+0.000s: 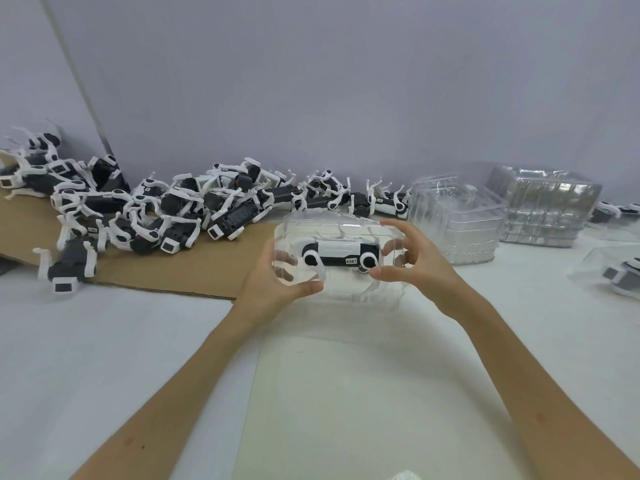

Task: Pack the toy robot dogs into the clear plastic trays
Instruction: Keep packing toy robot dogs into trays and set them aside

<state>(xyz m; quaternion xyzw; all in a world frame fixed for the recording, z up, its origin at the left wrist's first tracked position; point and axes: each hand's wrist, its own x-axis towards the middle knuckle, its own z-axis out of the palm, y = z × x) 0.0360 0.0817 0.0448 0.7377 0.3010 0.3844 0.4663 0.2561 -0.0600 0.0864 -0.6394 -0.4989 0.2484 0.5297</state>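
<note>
Clear plastic tray [332, 225] is held mid-frame with one toy robot dog [341, 253] lying sideways inside. The left hand [277, 277] and right hand [414, 268] each keep a curled grip on an end. Best squeeze both ends evenly, legs tucked clear.

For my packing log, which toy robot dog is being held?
The dog inside the clear tray gripped by left hand and right hand; the others lie untouched, mostly piled on cardboard.

A plain lilac-grey wall [346, 81] is seen behind a white tabletop [104, 341]. A brown cardboard sheet [166, 268] is laid flat on it at the left. Everything is lit evenly.
</note>
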